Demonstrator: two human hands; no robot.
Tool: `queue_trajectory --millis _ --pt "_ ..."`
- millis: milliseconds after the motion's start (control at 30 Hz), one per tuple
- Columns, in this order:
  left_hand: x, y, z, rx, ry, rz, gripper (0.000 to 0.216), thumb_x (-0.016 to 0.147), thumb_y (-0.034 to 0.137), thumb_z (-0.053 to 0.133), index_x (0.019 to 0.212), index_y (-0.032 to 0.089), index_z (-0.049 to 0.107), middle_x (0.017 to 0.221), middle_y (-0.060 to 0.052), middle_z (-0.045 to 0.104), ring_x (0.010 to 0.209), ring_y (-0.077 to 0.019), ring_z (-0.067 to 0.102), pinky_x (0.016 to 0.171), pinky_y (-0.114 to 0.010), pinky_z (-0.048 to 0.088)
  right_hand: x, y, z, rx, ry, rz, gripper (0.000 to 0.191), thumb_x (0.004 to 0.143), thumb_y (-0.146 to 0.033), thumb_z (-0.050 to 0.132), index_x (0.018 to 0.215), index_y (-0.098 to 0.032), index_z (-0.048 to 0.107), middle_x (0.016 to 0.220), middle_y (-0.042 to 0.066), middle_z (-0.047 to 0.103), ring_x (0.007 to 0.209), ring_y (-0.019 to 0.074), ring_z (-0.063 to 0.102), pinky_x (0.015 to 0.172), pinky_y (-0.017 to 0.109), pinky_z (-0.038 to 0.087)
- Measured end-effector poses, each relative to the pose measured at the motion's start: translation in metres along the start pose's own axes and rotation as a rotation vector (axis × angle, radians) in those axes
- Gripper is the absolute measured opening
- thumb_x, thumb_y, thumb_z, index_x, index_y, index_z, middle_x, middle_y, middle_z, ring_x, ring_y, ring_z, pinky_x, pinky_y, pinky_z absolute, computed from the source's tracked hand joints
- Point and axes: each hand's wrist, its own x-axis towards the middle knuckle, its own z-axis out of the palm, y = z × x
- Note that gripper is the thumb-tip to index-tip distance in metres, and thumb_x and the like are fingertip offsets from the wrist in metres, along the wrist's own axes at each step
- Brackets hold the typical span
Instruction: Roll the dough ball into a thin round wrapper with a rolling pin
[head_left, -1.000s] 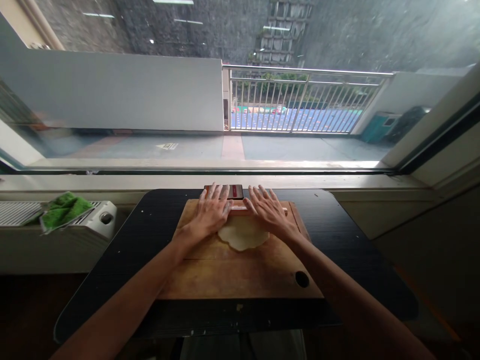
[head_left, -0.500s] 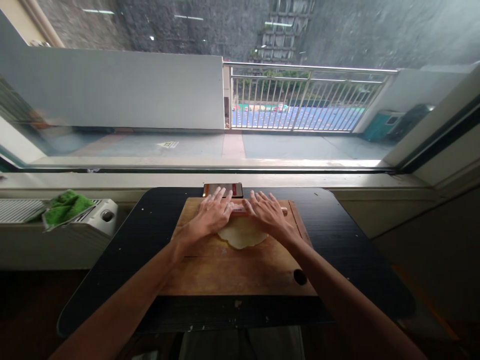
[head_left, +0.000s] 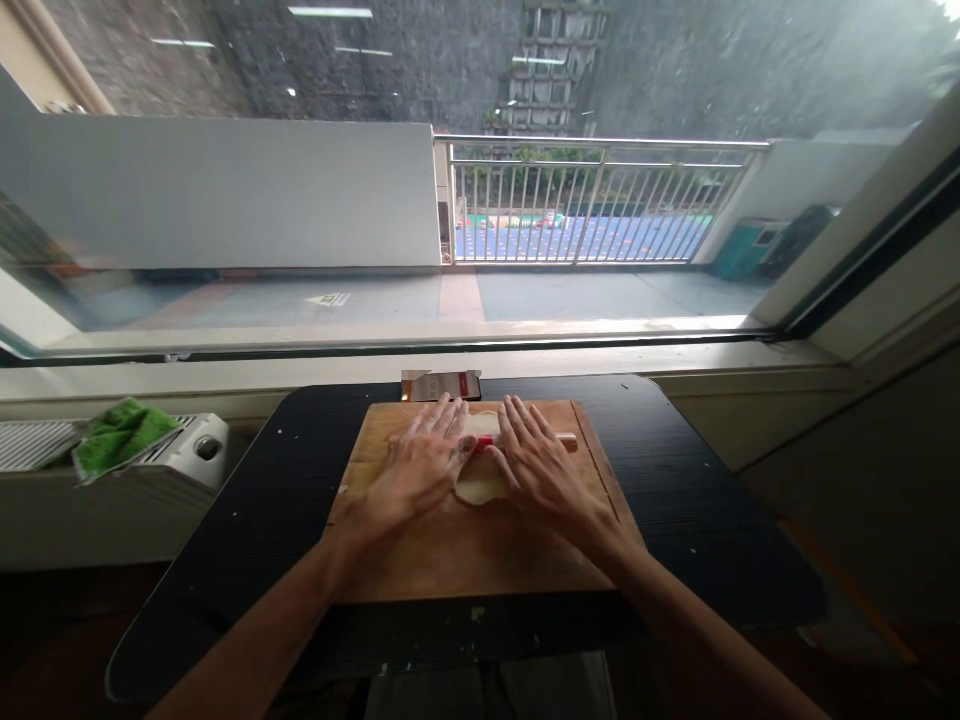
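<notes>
A thin sheet of dough point(head_left: 478, 490) lies on a wooden cutting board point(head_left: 480, 560), showing in front of and behind a rolling pin point(head_left: 568, 441). The pin crosses the dough from left to right and has a red section near its middle. My left hand point(head_left: 431, 455) rests flat over its left part, fingers stretched forward. Likewise, my right hand point(head_left: 536, 450) lies flat over the right part with its fingers extended, and the pin's end pokes out beyond it. Both hands look dusted with flour. Much of the pin and the dough's sides are hidden beneath them.
A phone-like flat object point(head_left: 441, 386) lies behind the board at the far edge of the black table point(head_left: 247, 490). To the left, a green cloth point(head_left: 124, 435) is draped on a white radiator point(head_left: 199, 430). Beyond the table are a windowsill point(head_left: 600, 362) and a large window.
Both hands have drawn back toward me with the rolling pin. More dough now shows behind the pin. The view has shifted slightly.
</notes>
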Motion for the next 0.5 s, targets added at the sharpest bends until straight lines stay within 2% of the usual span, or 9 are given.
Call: queue_trajectory --millis 67,133,267,367,500 --pt "0.029 -0.008 0.003 0.017 -0.008 -0.038 0.070 0.119 0.051 0.018 0.177 0.017 0.038 0.185 -0.012 0.035 0.174 -0.0279 0.028 0.142 -0.052 0.029 0.029 0.010 -0.001 -0.006 -0.063 0.071 0.072 0.121 -0.047 0.027 0.172 0.000 0.044 0.181 0.025 0.035 0.173 0.0359 0.029 0.141 0.059 0.025" --pt "0.054 -0.015 0.005 0.037 -0.030 -0.095 0.070 0.119 0.051 0.019 0.177 0.017 0.037 0.186 -0.013 0.032 0.175 -0.0281 0.026 0.142 -0.053 0.027 0.056 0.019 -0.001 -0.014 -0.111 0.117 0.069 0.121 -0.048 0.027 0.173 -0.007 0.046 0.179 0.020 0.043 0.172 0.0346 0.033 0.140 0.058 0.027" --pt "0.084 -0.022 0.002 0.018 -0.143 -0.193 0.074 0.119 0.053 0.015 0.179 0.013 0.030 0.187 -0.015 0.027 0.176 -0.0299 0.022 0.141 -0.055 0.027 0.089 0.028 -0.001 -0.031 -0.147 0.203 0.064 0.120 -0.047 0.032 0.174 -0.016 0.048 0.175 0.016 0.050 0.169 0.0358 0.038 0.137 0.059 0.032" --pt "0.084 -0.019 -0.002 0.016 -0.169 -0.210 0.075 0.119 0.054 0.015 0.178 0.011 0.034 0.187 -0.016 0.028 0.176 -0.0316 0.021 0.140 -0.057 0.028 0.087 0.024 -0.005 -0.019 -0.143 0.201 0.061 0.120 -0.045 0.034 0.173 -0.019 0.051 0.173 0.014 0.054 0.167 0.0364 0.042 0.135 0.059 0.035" --pt "0.053 -0.003 -0.005 0.015 -0.133 -0.159 0.070 0.119 0.050 0.022 0.174 0.013 0.043 0.182 -0.017 0.039 0.173 -0.0320 0.032 0.139 -0.057 0.032 0.054 0.009 -0.010 0.040 -0.139 0.168 0.064 0.121 -0.045 0.029 0.173 -0.014 0.050 0.171 0.016 0.057 0.162 0.0333 0.051 0.133 0.053 0.041"
